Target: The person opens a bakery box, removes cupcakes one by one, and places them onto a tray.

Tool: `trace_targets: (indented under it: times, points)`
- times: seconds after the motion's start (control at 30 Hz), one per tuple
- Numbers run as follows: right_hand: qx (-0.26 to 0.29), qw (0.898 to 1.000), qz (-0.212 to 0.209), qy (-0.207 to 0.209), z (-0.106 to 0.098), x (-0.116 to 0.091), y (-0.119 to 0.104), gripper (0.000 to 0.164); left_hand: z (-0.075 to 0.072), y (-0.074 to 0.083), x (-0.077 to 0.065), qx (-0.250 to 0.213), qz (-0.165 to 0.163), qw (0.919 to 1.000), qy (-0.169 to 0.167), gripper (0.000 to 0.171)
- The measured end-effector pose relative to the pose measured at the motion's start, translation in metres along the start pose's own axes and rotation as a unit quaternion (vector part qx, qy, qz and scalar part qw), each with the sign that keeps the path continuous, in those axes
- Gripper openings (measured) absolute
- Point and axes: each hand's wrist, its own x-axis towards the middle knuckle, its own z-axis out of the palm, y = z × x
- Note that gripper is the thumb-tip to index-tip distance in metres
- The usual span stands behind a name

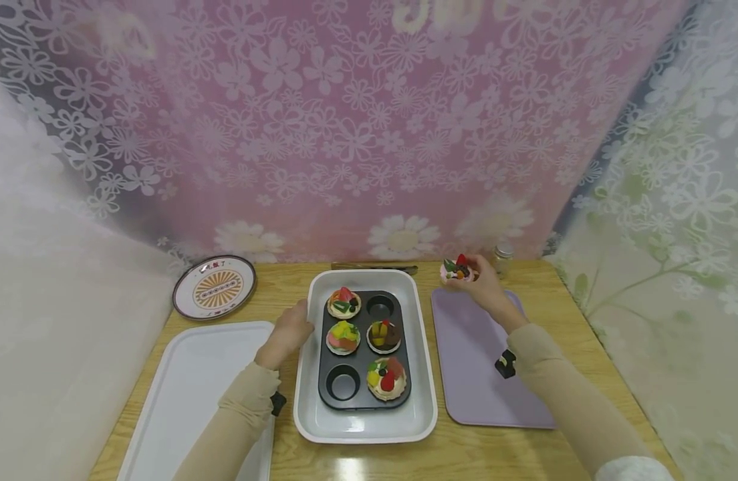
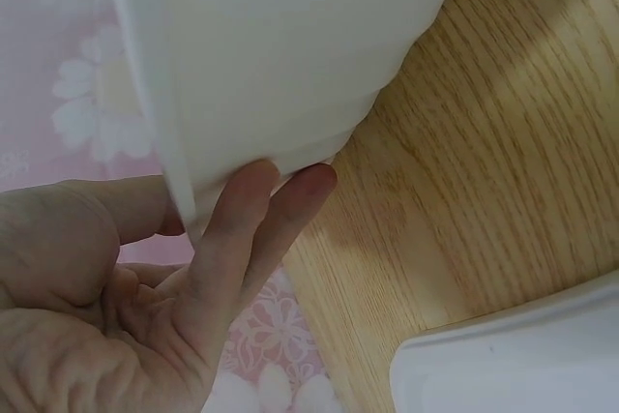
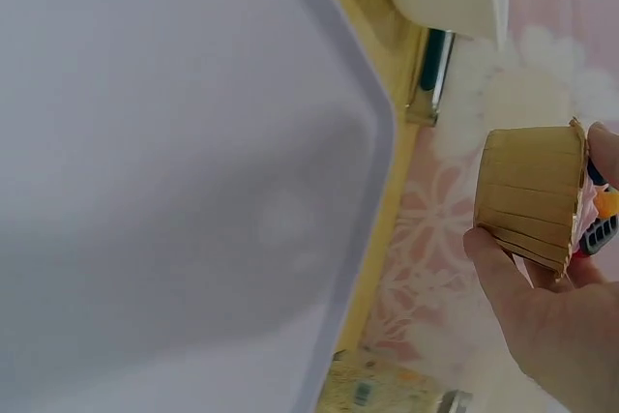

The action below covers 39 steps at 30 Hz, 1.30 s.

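Observation:
A white deep tray (image 1: 426, 374) stands mid-table with a dark muffin tin (image 1: 363, 364) inside it. Several fruit-topped toy cupcakes (image 1: 342, 337) sit in the tin; its upper right and lower left cups show bare metal. My left hand (image 1: 291, 327) grips the tray's left wall, thumb and fingers on either side, as the left wrist view shows at the tray wall (image 2: 261, 55). Beyond the purple tray, my right hand (image 1: 483, 290) holds a cupcake with pink cream and berries (image 1: 455, 270). Its tan pleated paper cup (image 3: 530, 195) is tilted sideways in the right wrist view, between thumb and fingers.
The purple tray (image 1: 489, 374) lies to the right, a flat white tray (image 1: 212, 361) to the left. A patterned plate (image 1: 215, 287) is at the back left. Behind the deep tray lies a long thin item (image 1: 369, 266); a small jar (image 1: 502, 259) stands at the back right.

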Motion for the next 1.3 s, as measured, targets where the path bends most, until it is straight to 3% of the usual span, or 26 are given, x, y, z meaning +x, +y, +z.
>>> trace_targets:
  times: [0.4, 0.9, 1.3]
  points:
    - [0.000, 0.999, 0.053, -0.003, 0.014, -0.005, 0.035, 0.081, 0.003, -0.001, -0.001, 0.001, 0.003, 1.0000, 0.006, 0.057]
    - [0.005, 0.999, 0.041, 0.015, 0.025, 0.000, 0.057, 0.080, 0.003, -0.002, 0.000, -0.017, 0.006, 0.9998, 0.010, 0.058]
    - [0.029, 0.998, 0.049, 0.003, 0.028, -0.002, 0.057, 0.079, 0.002, -0.001, -0.001, -0.019, 0.001, 0.9998, 0.006, 0.060]
